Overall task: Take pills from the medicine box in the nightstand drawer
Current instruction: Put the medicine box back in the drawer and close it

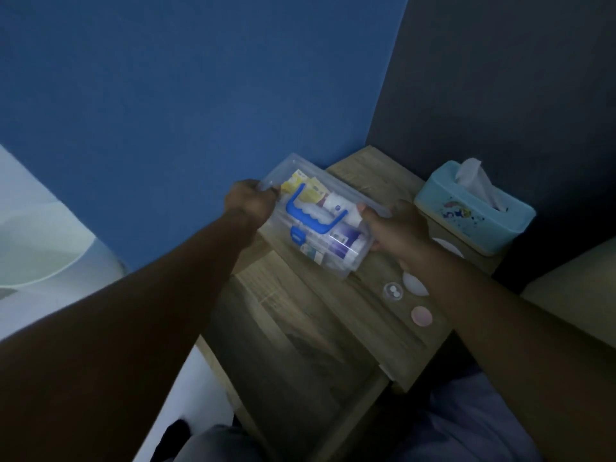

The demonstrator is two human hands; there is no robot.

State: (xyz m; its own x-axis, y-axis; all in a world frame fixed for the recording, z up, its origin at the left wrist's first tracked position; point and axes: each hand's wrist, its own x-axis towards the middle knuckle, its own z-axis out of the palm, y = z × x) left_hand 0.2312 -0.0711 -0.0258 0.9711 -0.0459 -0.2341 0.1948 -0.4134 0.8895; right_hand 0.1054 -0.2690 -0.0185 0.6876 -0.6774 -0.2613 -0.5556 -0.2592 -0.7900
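Note:
A clear plastic medicine box with a blue handle and blue latch is held tilted above the wooden nightstand. Several packets and bottles show through its lid. My left hand grips its far left end and my right hand grips its right end. Below it the nightstand drawer stands pulled out, its inside dark. A small clear lidded cup with two white pills in it rests on the nightstand top by my right wrist.
A light blue tissue box stands at the nightstand's back right. A pink round lid and a white oval object lie near the pill cup. Blue wall behind, dark wall to the right, a white rounded object at left.

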